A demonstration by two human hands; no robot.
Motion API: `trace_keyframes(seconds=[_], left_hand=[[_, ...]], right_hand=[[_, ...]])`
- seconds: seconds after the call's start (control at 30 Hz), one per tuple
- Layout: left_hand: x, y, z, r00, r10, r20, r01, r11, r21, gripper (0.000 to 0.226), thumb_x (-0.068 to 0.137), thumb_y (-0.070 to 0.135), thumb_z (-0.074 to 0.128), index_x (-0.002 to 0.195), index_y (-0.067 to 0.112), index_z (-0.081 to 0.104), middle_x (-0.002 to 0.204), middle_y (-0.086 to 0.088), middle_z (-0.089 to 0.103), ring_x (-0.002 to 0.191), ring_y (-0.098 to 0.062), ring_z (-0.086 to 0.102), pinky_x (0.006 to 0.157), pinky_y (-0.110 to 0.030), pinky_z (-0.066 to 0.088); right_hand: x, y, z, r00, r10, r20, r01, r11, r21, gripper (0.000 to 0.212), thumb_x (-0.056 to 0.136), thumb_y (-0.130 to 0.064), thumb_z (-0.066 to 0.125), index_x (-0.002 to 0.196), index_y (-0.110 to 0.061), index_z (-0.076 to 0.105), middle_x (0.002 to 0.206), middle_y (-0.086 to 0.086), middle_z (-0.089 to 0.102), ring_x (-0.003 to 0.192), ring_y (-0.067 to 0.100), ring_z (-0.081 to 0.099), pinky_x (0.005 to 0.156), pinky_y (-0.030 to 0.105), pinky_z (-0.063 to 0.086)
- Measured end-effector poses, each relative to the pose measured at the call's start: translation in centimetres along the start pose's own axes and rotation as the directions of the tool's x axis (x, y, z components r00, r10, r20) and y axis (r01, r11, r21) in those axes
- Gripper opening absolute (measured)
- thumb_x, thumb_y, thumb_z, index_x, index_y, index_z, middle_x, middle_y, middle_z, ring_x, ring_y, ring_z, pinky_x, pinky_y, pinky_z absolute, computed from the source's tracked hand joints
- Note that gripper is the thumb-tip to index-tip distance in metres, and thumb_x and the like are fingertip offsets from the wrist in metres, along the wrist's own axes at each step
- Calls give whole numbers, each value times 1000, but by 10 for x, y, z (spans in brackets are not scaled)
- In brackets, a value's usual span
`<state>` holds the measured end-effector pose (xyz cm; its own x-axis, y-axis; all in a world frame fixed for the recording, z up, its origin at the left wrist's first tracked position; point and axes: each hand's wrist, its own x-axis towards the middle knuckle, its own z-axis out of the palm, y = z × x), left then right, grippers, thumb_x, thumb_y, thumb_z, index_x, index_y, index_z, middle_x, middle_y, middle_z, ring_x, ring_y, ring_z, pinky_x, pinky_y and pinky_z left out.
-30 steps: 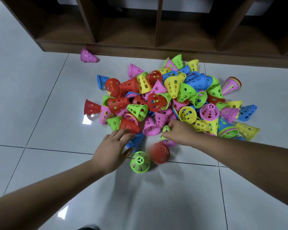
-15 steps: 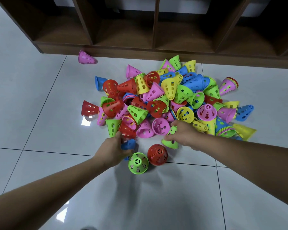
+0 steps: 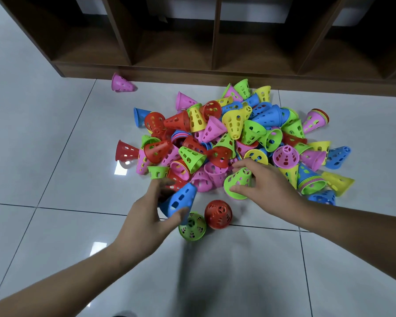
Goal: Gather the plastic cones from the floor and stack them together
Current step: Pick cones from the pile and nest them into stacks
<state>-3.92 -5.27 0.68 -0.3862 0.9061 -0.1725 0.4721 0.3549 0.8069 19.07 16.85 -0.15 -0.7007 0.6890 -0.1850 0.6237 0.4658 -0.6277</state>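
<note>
Glossy tile floor, dark wood cubby unit across 12 o'clock.

Floor: large pale grey-white tiles, high gloss. Thin dark grout lines: one runs side to side from 9 to 3 o'clock, the others run away toward 12. Cubby unit: dark brown wood finish, low plinth sitting on the tile, spans roughly 10 to 2 o'clock. It has open compartments split by upright dividers, with the interiors in shadow. A pale surface shows behind the uprights at 12 o'clock; wall or back panel, can't tell. Two bright glare patches on the tile: one at 9 o'clock, one at 7 o'clock. Soft dark shadow on the tile at 6 o'clock.
</note>
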Motion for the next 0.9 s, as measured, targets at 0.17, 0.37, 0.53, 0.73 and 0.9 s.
trace_keyframes(seconds=[0.17, 0.37, 0.53, 0.73, 0.9], left_hand=[[-15, 7, 15, 986, 164, 40, -163, 986, -21, 58, 94, 41, 78, 143, 40, 48, 131, 19, 62, 126, -12, 63, 102, -28, 53], [-16, -8, 32, 969, 228, 90, -235, 970, 68, 56, 98, 41, 75, 146, 37, 47, 135, 24, 53, 126, -2, 59, 99, -23, 52], [-12, -21, 42, 964, 236, 121, -248, 965, 86, 46, 98, 43, 73, 135, 41, 47, 132, 24, 52, 117, -2, 61, 93, -21, 52], [-9, -37, 49, 969, 216, 117, -232, 963, 137, 45, 94, 45, 76, 128, 40, 48, 124, 25, 50, 110, -3, 60, 86, -24, 53], [-6, -51, 49, 965, 214, 154, -240, 955, 172, 45, 91, 41, 80, 125, 36, 51, 123, 25, 49, 106, -5, 61, 83, -29, 56]], right_hand=[[-10, -10, -4, 999, -28, -19, 29, 999, 39, 49, 86, -54, 80, 129, -43, 59, 125, -26, 67, 113, 10, 65, 95, 41, 54], [-34, -34, -1, 993, -116, -36, 119, 989, 91, 43, 84, -50, 84, 121, -38, 67, 120, -23, 70, 116, -2, 62, 96, 25, 50], [-41, -34, 20, 976, -212, 45, 210, 977, 40, 44, 86, -50, 81, 124, -34, 65, 118, -19, 69, 106, 3, 65, 88, 32, 53], [-32, -23, 46, 950, -298, 90, 304, 950, -63, 43, 87, -46, 81, 123, -29, 65, 116, -16, 67, 103, 7, 59, 79, 27, 49], [-32, -6, 65, 938, -326, 117, 337, 938, -80, 37, 91, -43, 76, 122, -29, 62, 119, -14, 67, 108, 11, 62, 81, 38, 56]])
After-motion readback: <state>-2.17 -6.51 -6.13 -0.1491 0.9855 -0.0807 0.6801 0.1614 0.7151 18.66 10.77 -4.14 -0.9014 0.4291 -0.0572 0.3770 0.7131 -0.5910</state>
